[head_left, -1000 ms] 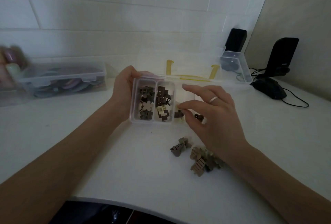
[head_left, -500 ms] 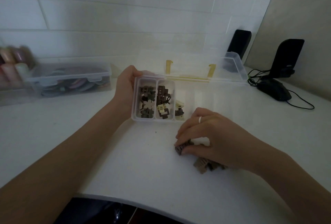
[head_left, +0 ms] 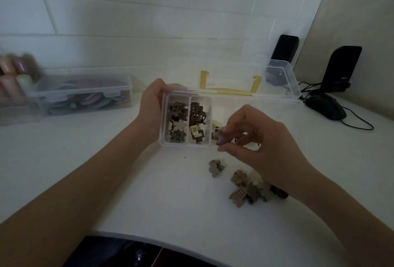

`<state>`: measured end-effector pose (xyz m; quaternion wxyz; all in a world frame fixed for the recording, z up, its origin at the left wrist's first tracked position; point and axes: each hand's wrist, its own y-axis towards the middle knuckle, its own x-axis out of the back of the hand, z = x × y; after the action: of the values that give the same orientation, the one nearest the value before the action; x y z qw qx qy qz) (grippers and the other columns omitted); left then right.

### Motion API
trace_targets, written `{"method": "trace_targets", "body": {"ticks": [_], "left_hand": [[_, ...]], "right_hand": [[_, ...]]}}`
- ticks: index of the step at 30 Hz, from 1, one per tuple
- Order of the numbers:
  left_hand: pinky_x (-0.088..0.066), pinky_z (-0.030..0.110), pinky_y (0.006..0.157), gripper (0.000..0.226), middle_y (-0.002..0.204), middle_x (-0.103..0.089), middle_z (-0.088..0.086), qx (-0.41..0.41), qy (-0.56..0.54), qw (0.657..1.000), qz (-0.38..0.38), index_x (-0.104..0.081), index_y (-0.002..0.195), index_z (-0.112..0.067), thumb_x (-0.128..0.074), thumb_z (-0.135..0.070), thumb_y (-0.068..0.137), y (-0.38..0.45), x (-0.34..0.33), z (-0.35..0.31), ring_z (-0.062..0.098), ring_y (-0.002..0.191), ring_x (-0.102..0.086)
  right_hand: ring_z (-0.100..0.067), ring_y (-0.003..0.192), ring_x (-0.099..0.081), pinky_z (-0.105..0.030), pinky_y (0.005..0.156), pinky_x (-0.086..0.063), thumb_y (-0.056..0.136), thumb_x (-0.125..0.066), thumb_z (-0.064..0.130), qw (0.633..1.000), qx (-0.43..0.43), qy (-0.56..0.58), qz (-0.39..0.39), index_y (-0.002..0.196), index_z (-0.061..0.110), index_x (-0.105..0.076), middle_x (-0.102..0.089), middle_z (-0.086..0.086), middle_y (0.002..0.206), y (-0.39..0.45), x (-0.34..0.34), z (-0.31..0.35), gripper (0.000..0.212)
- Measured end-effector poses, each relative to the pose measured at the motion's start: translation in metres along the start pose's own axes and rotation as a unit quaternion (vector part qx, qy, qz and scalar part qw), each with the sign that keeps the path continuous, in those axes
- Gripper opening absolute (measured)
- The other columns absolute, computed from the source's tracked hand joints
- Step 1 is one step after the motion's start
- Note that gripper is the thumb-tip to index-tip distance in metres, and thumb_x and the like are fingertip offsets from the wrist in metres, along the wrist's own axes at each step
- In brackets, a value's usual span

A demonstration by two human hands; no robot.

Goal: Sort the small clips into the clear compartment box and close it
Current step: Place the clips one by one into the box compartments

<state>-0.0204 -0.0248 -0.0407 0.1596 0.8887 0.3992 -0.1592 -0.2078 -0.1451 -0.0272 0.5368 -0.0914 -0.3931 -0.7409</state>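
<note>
Clear compartment box (head_left: 164,117) sits open on the white table (head_left: 106,160), lid up at the back. Left compartment has brown flower-shaped clips (head_left: 177,121) w/ one pale one on top; middle compartment has dark brown clips (head_left: 196,115) plus a cream one; third compartment is partly behind my right hand, a cream clip (head_left: 215,125) shows in it. My left hand (head_left: 152,104) grips the box at its far left corner, fingers curled over the rim. My right hand (head_left: 255,138) is just over the box's near right edge, thumb and fingertips pinching a small greyish-brown clip (head_left: 220,137); a ring on one finger. Near me on the table, one loose brown clip (head_left: 215,167) lies apart, and a pile of brown and cream clips (head_left: 249,187) sits beside my right wrist. Further out: bigger clear box w/ yellow latches (head_left: 283,79) behind, closed clear box w/ colourful things (head_left: 85,92) at left, blurred bottles (head_left: 15,70) far left, black mouse (head_left: 326,106) and two black speakers (head_left: 341,68) at right.
</note>
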Motion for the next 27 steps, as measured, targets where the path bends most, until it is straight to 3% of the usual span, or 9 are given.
{"method": "trace_targets", "body": {"ticks": [3,11,17,20,23,27], "left_hand": [[-0.044,0.029,0.063,0.023,0.059,-0.055,0.001,0.001,0.001,1.000,0.002,-0.060,0.054,-0.017,-0.041,-0.027,0.062,0.000,0.000,0.000,0.018,0.056,-0.050],[-0.046,0.026,0.061,0.024,0.059,-0.057,0.001,0.004,-0.007,1.000,0.006,-0.062,0.055,-0.017,-0.040,-0.025,0.063,-0.001,0.000,0.000,0.017,0.055,-0.052],[-0.048,0.023,0.059,0.048,0.057,-0.059,-0.001,0.003,0.005,1.000,0.009,-0.064,0.051,-0.016,-0.028,-0.019,0.082,-0.003,-0.003,-0.002,0.016,0.054,-0.053],[-0.048,0.024,0.059,0.037,0.060,-0.060,0.001,0.006,0.003,1.000,-0.005,-0.063,0.058,-0.015,-0.033,-0.019,0.078,-0.003,-0.002,-0.003,0.018,0.056,-0.054],[-0.048,0.024,0.059,0.024,0.060,-0.060,0.002,0.004,0.013,1.000,0.000,-0.063,0.057,-0.015,-0.042,-0.025,0.061,-0.004,-0.001,-0.005,0.018,0.055,-0.054],[-0.047,0.025,0.061,0.023,0.061,-0.058,0.002,-0.001,0.013,1.000,0.015,-0.058,0.064,-0.012,-0.045,-0.029,0.055,-0.005,-0.001,-0.004,0.018,0.057,-0.052]], "right_hand": [[-0.013,0.077,-0.067,-0.031,0.071,-0.056,0.072,-0.077,0.010,1.000,-0.005,-0.002,-0.012,0.090,0.018,-0.056,-0.070,0.010,0.085,0.002,0.004,0.000,0.028],[-0.012,0.072,-0.061,-0.018,0.066,-0.051,0.072,-0.076,0.007,0.999,-0.018,-0.012,-0.045,0.089,0.019,-0.062,-0.067,0.010,0.082,0.004,0.007,-0.007,0.025],[-0.008,0.078,-0.061,-0.017,0.066,-0.048,0.085,-0.063,0.013,0.986,-0.009,-0.038,-0.163,0.089,0.025,-0.067,-0.069,0.014,0.085,0.008,0.017,-0.012,0.013],[-0.007,0.076,-0.057,-0.019,0.064,-0.045,0.084,-0.065,0.013,0.975,0.003,-0.070,-0.209,0.086,0.027,-0.066,-0.067,0.014,0.088,0.010,0.023,-0.015,0.014],[-0.009,0.076,-0.055,-0.019,0.063,-0.043,0.080,-0.069,0.013,0.973,0.020,-0.107,-0.202,0.082,0.029,-0.063,-0.065,0.016,0.085,0.008,0.023,-0.016,0.017],[0.001,0.075,-0.043,-0.007,0.069,-0.034,0.078,-0.071,0.013,0.962,0.039,-0.228,-0.146,0.081,0.025,-0.064,-0.058,0.017,0.078,0.008,0.016,-0.021,0.014]]}}
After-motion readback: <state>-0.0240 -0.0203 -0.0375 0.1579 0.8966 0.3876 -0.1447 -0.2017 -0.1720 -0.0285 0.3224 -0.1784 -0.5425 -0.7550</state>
